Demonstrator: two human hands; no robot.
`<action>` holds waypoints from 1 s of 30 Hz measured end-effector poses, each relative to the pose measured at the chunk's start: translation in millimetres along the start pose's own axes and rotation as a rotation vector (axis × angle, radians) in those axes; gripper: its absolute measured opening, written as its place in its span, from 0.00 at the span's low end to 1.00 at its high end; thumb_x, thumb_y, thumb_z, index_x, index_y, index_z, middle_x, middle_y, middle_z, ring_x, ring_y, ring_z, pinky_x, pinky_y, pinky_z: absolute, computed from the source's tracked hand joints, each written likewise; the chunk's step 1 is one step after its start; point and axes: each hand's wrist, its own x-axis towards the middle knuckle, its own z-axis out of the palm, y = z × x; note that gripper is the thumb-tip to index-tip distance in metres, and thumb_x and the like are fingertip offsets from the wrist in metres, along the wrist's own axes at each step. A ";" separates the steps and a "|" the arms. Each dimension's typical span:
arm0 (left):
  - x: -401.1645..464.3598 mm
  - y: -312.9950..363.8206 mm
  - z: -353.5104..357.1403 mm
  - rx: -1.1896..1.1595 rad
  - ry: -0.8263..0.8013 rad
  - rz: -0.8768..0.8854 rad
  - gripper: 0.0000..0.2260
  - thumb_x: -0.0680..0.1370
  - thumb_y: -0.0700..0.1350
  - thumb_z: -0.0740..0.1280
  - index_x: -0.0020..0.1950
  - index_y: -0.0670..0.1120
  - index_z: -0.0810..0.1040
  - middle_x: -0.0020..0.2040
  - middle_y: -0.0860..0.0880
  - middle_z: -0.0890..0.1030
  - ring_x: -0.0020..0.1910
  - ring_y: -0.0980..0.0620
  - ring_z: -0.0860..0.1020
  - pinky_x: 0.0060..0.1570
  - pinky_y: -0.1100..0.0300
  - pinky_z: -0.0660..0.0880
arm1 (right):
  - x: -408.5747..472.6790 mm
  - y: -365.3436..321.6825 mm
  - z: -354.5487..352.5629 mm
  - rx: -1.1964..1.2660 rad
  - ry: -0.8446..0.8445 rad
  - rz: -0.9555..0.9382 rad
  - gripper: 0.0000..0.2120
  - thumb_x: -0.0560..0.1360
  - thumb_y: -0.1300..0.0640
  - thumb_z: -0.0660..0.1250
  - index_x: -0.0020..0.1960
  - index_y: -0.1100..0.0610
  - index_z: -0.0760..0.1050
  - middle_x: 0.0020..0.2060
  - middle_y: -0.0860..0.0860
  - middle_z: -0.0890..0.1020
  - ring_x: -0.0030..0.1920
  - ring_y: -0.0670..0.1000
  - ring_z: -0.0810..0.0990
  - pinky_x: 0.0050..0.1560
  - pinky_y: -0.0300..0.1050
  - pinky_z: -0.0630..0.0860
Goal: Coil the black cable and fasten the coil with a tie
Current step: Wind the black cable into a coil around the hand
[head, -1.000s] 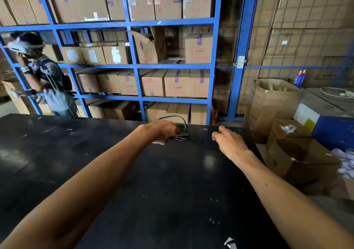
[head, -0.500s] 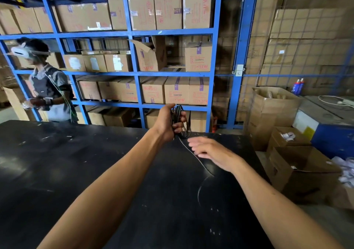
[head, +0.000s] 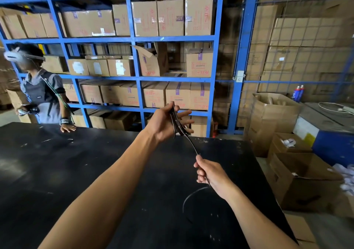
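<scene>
While the black desk point(head: 57, 172) carries only the slack tail near its right edge, the left hand point(head: 164, 124) holds the gathered loops of the black cable point(head: 188, 140) up above the far edge, its fingers partly spread. The right hand point(head: 210, 174) is clenched on the strand running between. With so loose a left grasp, a hard pull could probably drag loops free, and the tail might kink or snag.

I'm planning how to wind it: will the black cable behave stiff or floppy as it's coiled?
Probably floppy: the black cable hangs in loops from the left hand and its tail curves loosely on the black table. It seems light and thin, since the right hand pinches it easily. Loops may spring open until tied.
</scene>
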 end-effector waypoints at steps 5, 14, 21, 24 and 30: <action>-21.7 -0.4 -9.1 0.231 -0.226 -0.289 0.17 0.84 0.54 0.57 0.44 0.43 0.73 0.73 0.39 0.71 0.67 0.32 0.72 0.53 0.33 0.78 | 9.4 -22.1 -30.6 -0.590 0.161 -0.069 0.32 0.60 0.23 0.72 0.39 0.52 0.85 0.26 0.42 0.78 0.30 0.45 0.77 0.38 0.42 0.76; -45.9 -16.0 -6.7 0.274 -0.595 -0.618 0.20 0.87 0.54 0.52 0.47 0.40 0.72 0.74 0.34 0.71 0.73 0.40 0.72 0.68 0.50 0.74 | 21.9 -123.6 -41.1 -1.345 -0.036 -0.246 0.15 0.73 0.35 0.73 0.44 0.47 0.83 0.38 0.46 0.83 0.41 0.47 0.82 0.42 0.49 0.79; -45.3 -4.5 2.6 0.367 -0.515 -0.444 0.20 0.87 0.53 0.54 0.44 0.42 0.74 0.71 0.33 0.74 0.74 0.37 0.71 0.71 0.46 0.69 | 22.8 -125.5 -38.3 -1.494 0.033 -0.221 0.18 0.72 0.32 0.72 0.40 0.48 0.84 0.37 0.44 0.83 0.40 0.45 0.81 0.36 0.44 0.72; -41.5 -21.1 -0.4 0.428 -0.542 -0.505 0.24 0.87 0.55 0.49 0.51 0.42 0.79 0.78 0.36 0.65 0.77 0.32 0.61 0.73 0.34 0.63 | 23.9 -127.5 -34.4 -1.483 0.075 -0.234 0.22 0.70 0.29 0.71 0.41 0.49 0.83 0.37 0.46 0.83 0.40 0.47 0.81 0.38 0.46 0.76; -28.0 -55.4 -22.8 0.505 -0.302 -0.581 0.18 0.82 0.56 0.60 0.61 0.47 0.82 0.75 0.43 0.70 0.74 0.32 0.66 0.67 0.22 0.62 | 20.2 -153.2 -31.4 -1.460 0.013 -0.342 0.15 0.72 0.38 0.75 0.36 0.48 0.83 0.35 0.41 0.83 0.39 0.45 0.82 0.35 0.44 0.74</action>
